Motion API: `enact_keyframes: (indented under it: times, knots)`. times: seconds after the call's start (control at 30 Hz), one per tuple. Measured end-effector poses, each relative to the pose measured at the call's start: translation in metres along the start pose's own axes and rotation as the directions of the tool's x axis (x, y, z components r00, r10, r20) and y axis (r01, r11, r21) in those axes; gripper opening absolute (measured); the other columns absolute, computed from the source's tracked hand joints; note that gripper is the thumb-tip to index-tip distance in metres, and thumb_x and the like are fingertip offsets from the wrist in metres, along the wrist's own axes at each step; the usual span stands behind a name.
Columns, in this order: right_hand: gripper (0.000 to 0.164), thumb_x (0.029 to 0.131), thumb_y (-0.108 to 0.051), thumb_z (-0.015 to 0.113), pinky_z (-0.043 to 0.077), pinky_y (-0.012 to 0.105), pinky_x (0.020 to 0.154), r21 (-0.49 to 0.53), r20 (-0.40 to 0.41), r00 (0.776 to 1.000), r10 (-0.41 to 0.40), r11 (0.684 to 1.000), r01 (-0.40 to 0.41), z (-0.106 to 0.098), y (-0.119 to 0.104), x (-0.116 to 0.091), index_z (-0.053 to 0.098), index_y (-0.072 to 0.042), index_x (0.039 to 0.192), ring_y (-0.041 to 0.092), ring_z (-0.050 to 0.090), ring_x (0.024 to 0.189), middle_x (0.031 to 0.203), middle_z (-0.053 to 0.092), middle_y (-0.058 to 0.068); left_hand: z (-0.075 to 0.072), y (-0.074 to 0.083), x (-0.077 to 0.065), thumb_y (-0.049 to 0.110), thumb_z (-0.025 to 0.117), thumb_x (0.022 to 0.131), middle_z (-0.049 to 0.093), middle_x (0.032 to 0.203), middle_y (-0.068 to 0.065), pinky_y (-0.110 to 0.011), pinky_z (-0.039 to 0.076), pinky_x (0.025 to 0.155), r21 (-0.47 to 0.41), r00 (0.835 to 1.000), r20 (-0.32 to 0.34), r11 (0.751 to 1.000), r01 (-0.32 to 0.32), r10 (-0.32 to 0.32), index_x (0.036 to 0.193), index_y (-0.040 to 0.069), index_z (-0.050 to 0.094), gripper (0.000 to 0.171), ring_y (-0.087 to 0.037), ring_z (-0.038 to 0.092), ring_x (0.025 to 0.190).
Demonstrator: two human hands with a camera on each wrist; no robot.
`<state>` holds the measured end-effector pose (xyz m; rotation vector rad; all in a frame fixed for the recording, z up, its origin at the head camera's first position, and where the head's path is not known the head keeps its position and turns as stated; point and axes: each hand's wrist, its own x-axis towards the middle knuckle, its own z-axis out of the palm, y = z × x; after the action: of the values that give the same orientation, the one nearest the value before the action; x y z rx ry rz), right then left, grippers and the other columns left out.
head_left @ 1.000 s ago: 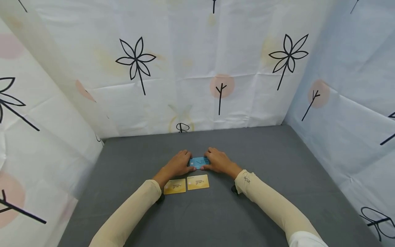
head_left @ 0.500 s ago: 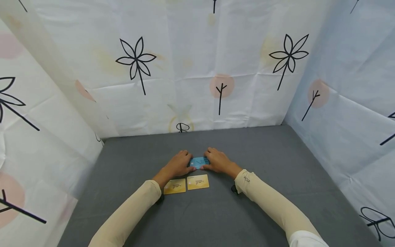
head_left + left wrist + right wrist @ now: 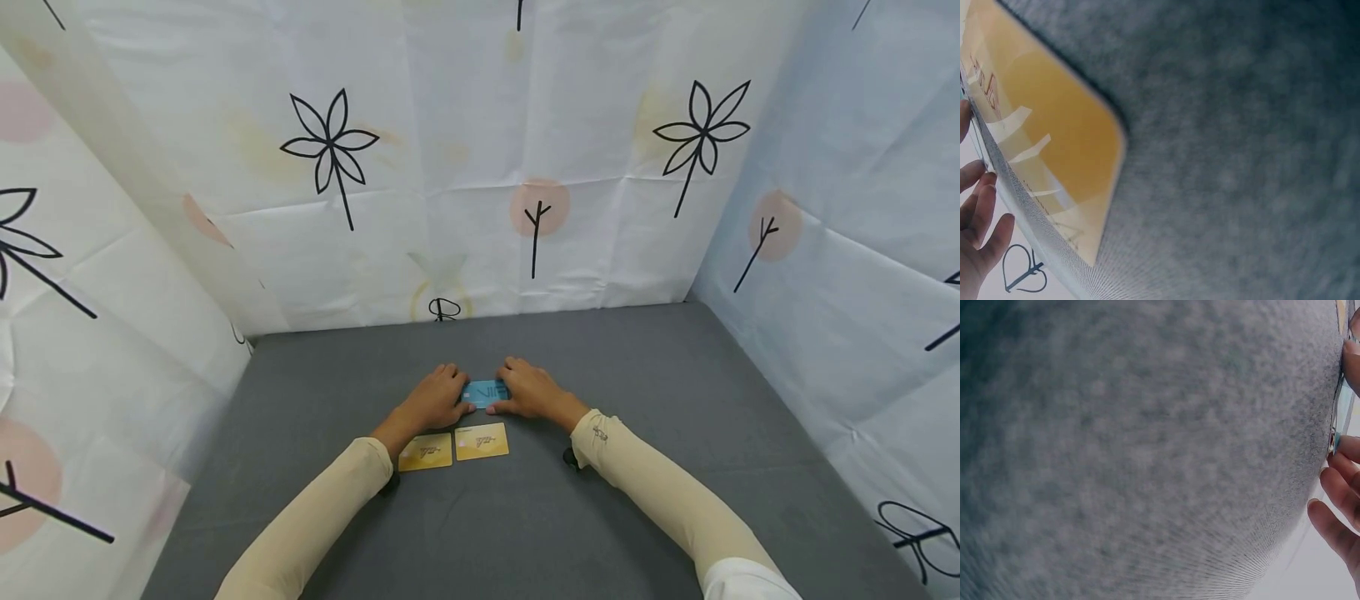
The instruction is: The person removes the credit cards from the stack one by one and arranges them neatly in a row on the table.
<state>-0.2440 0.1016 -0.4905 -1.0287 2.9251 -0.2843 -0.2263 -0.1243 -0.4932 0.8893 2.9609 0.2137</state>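
Note:
A blue bank card [image 3: 485, 393] lies level at the middle of the grey table, between the two hands. My left hand [image 3: 435, 397] holds its left end, thumb at the near corner and fingers at the far one. At the right end my right hand [image 3: 531, 392] grips it the same way. Two yellow bank cards lie flat just nearer to me: the left yellow card [image 3: 426, 452], partly under my left wrist, and the right yellow card [image 3: 482, 442]. In the left wrist view a yellow card [image 3: 1066, 125] looms large beside the fingers [image 3: 982, 209]. Curled fingers [image 3: 1338, 487] show at the right wrist view's edge.
The grey table [image 3: 600, 358] stretches out around the cards. White cloth walls [image 3: 465, 150] with black plant drawings rise behind it and along both sides. Both forearms, in cream sleeves [image 3: 667, 492], reach in from the near edge.

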Motion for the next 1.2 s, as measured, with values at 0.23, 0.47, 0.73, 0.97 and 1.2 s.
enact_keyframes:
  times: [0.23, 0.47, 0.73, 0.97, 1.2]
  knots:
    - [0.057, 0.089, -0.055, 0.071, 0.046, 0.030, 0.068, -0.001, 0.003, 1.000, -0.014, 1.000, 0.014, -0.0013, 0.0005, 0.0007, 0.066, -0.008, 0.121, 0.014, 0.049, 0.084, 0.107, 0.057, 0.006, -0.0025, 0.0014, -0.0019, 0.040, 0.064, 0.099, 0.058, 0.120, -0.014, -0.043, 0.047, 0.089, 0.024, 1.000, -0.013, 1.000, -0.010, 0.010, 0.128, 0.005, 0.060, 0.045, -0.026, 0.054, 0.101]
    - [0.053, 0.090, -0.051, 0.072, 0.042, 0.029, 0.065, 0.003, -0.014, 0.998, -0.061, 0.998, 0.061, -0.0028, 0.0005, -0.0011, 0.067, -0.006, 0.118, 0.013, 0.046, 0.079, 0.099, 0.055, 0.005, -0.0011, -0.0001, -0.0031, 0.041, 0.066, 0.097, 0.058, 0.114, -0.014, -0.042, 0.046, 0.084, 0.001, 0.998, -0.043, 0.999, -0.043, 0.043, 0.124, 0.004, 0.061, 0.046, -0.026, 0.053, 0.096]
    - [0.052, 0.091, -0.050, 0.071, 0.042, 0.029, 0.065, -0.008, -0.022, 0.996, -0.082, 0.997, 0.082, -0.0022, 0.0008, -0.0018, 0.066, -0.005, 0.116, 0.013, 0.047, 0.078, 0.100, 0.055, 0.006, 0.0003, -0.0014, -0.0013, 0.044, 0.067, 0.096, 0.058, 0.117, -0.013, -0.043, 0.047, 0.089, 0.001, 0.999, -0.031, 1.000, -0.029, 0.029, 0.126, 0.005, 0.061, 0.050, -0.025, 0.054, 0.101]
    - [0.052, 0.091, -0.050, 0.071, 0.042, 0.029, 0.064, 0.024, -0.005, 0.998, -0.063, 0.998, 0.063, -0.0039, 0.0004, -0.0011, 0.066, -0.005, 0.117, 0.013, 0.047, 0.078, 0.101, 0.055, 0.006, -0.0001, -0.0004, -0.0015, 0.042, 0.067, 0.096, 0.058, 0.115, -0.014, -0.042, 0.047, 0.084, 0.023, 0.998, -0.051, 0.999, -0.033, 0.035, 0.125, 0.004, 0.062, 0.048, -0.026, 0.053, 0.097]
    - [0.052, 0.091, -0.050, 0.070, 0.042, 0.029, 0.064, 0.046, 0.020, 0.999, -0.039, 0.998, 0.038, -0.0070, -0.0007, -0.0007, 0.066, -0.005, 0.118, 0.014, 0.047, 0.079, 0.101, 0.055, 0.006, -0.0026, 0.0037, -0.0028, 0.041, 0.065, 0.097, 0.058, 0.115, -0.014, -0.042, 0.048, 0.084, 0.044, 0.999, -0.045, 0.999, -0.018, 0.020, 0.125, 0.004, 0.061, 0.046, -0.026, 0.053, 0.098]
